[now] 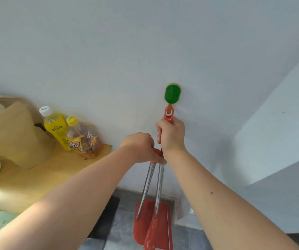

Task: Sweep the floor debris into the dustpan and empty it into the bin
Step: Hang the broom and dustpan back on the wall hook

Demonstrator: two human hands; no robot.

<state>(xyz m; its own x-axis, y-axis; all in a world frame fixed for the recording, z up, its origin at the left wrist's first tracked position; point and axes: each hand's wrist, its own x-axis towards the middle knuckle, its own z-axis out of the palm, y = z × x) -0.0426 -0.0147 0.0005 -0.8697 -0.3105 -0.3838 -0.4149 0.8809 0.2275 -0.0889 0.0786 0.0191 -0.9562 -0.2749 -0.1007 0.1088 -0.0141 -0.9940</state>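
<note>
Over on the left, a wooden table (37, 179) carries a brown paper bag (13, 134), and just beside it two drink bottles: a yellow bottle (55, 129) with a white cap, and an amber bottle (83, 139) with a yellow cap, touching each other against the white wall (127, 51). Moving right, the left hand (139, 147) is wrapped tight around a red handle grip atop one steel pole. Just right of it, the right hand (172, 136) is clenched on the other red handle, its top end right under a green wall hook (172, 93). Both poles run down to the red dustpan (145, 224) and the red broom head (152, 235) near the grey floor (123, 226), close to the wall.
</note>
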